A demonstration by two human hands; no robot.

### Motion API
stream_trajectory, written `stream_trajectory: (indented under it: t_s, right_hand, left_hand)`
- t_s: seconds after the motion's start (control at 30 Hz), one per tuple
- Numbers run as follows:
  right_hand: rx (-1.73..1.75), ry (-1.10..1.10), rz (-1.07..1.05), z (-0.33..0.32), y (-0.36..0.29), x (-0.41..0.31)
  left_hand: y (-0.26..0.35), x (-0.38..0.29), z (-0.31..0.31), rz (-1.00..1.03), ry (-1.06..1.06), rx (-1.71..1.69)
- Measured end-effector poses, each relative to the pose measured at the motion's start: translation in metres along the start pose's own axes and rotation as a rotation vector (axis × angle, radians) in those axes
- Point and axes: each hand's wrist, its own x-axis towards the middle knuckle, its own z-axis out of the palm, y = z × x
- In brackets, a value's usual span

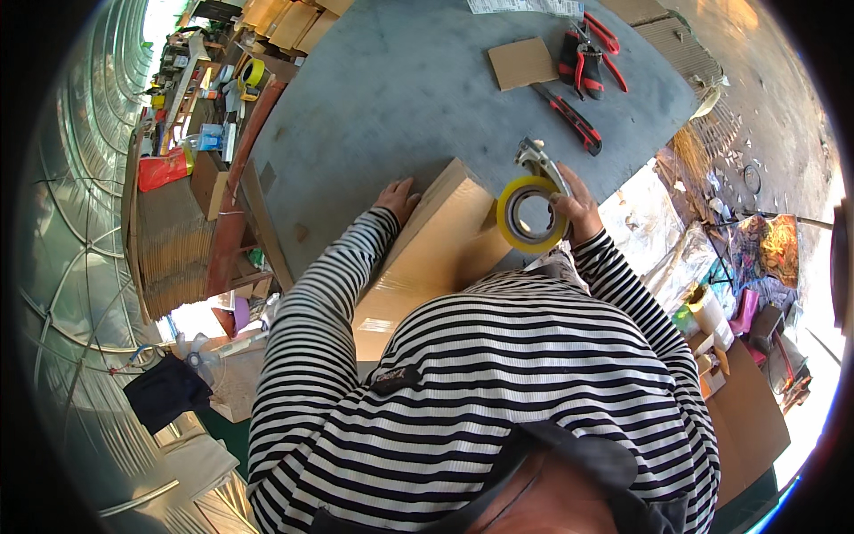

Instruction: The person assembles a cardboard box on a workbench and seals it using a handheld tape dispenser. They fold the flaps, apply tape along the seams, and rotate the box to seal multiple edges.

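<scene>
A long brown cardboard box [427, 257] lies slantwise on the grey tabletop [373, 87], its near end partly behind my striped shirt. My left hand [398, 199] rests against the box's left side near the far end, fingers on the tabletop. To the right of the box, my right hand [579, 205] grips a tape dispenser [548, 163] that carries a yellow-rimmed roll of packing tape [505, 215]. The dispenser's head points away from me. Beyond it lies a red and black utility knife [572, 120], its tip by a small cardboard square [522, 63].
Red-handled pliers or cutters [587, 63] lie at the far right of the table, near a printed sheet [527, 7]. A cluttered shelf with another tape roll [253, 72] and stacked cardboard [177, 247] stands left. Plastic sheeting [644, 220] and an open carton [747, 414] are at right.
</scene>
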Motion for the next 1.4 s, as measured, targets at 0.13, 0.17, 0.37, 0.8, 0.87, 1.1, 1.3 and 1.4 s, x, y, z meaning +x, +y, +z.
stream_trajectory:
  t_s: [0.13, 0.17, 0.37, 0.8, 0.87, 1.1, 1.3, 1.4]
  right_hand:
    - [0.002, -0.071, 0.136, -0.003, -0.002, 0.002]
    - [0.010, -0.081, 0.159, -0.004, -0.005, 0.004]
    - [-0.017, -0.127, 0.130, 0.001, -0.023, 0.009]
    - [-0.042, -0.209, 0.131, -0.013, -0.024, 0.018]
    - [-0.022, -0.237, 0.187, -0.016, -0.035, 0.016]
    - [-0.084, -0.316, 0.023, -0.009, -0.052, 0.045]
    - [-0.536, -0.300, -0.381, 0.008, -0.042, 0.097]
    - [-0.596, -0.291, -0.413, -0.011, -0.056, 0.105]
  left_hand:
    - [-0.019, 0.011, 0.031, -0.060, 0.027, -0.279]
    - [-0.011, 0.011, 0.028, -0.105, -0.016, -0.295]
    - [-0.033, 0.043, 0.061, -0.046, -0.090, -0.399]
    - [0.026, 0.003, 0.015, -0.313, -0.090, -0.394]
    - [0.003, 0.004, 0.034, -0.273, 0.006, -0.382]
    - [0.079, -0.082, -0.111, -0.254, 0.660, -0.314]
    - [0.115, -0.095, -0.121, -0.212, 0.700, -0.107]
    - [0.139, -0.095, -0.100, -0.193, 0.672, -0.103]
